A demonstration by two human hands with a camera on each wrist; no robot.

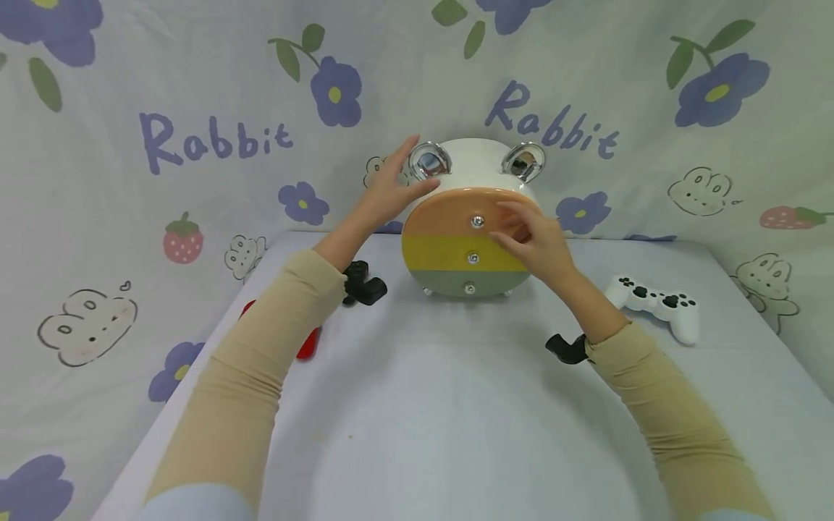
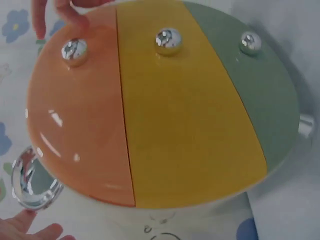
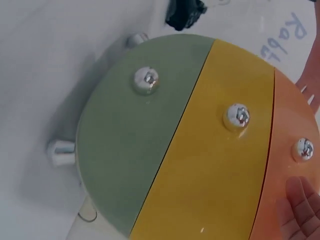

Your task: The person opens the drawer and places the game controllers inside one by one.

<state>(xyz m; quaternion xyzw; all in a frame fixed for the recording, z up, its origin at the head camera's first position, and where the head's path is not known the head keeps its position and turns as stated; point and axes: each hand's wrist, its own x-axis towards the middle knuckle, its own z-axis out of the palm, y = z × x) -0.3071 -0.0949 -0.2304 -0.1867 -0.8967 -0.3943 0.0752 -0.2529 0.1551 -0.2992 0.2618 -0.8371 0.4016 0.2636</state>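
Observation:
A rounded three-drawer storage box (image 1: 472,163) stands upright on the table. Its orange drawer (image 2: 95,130) is at the top, the yellow drawer (image 2: 185,120) in the middle and the green drawer (image 3: 135,130) at the bottom; each has a silver knob. All three fronts look flush. My left hand (image 1: 391,189), fingers spread, is beside the box's left chrome ring (image 1: 430,161); whether it touches is unclear. In front of the orange drawer, my right hand (image 1: 537,242) has bent fingers near the top knob (image 1: 478,222), apart from it and holding nothing.
A white game controller (image 1: 654,306) lies on the right of the table. A red object (image 1: 309,344) sits partly hidden behind the left sleeve. Black pieces (image 1: 365,284) show beside both wrists. A patterned cloth (image 1: 221,65) hangs close behind the box.

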